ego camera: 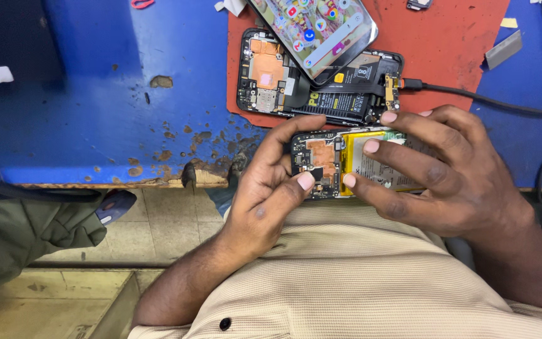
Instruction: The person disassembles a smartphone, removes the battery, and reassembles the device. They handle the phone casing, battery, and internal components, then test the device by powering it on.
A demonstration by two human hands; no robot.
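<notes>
- Nearest the camera, a ribbed beige shirt (359, 276) fills the lower frame, and both forearms rise from it.
- Left hand (270, 188) cups the opened phone (346, 164) from its left end, thumb pressed on the circuit board, fingers curled round the far edge.
- Right hand (446, 172) lies over the phone's right half, fingers spread across the yellow battery (371, 166), fingertips pressing on it.
- That phone is held just off the near edge of the blue table (95, 113), above the lap.
- Table paint is chipped and rusty along this edge; open blue surface lies to the left.
- On a red mat (459, 44) lies a second opened phone (321, 85) with a black cable (472, 95) plugged in; a lit screen (312, 31) leans across it.
- Below left, tiled floor (164, 220) shows.
</notes>
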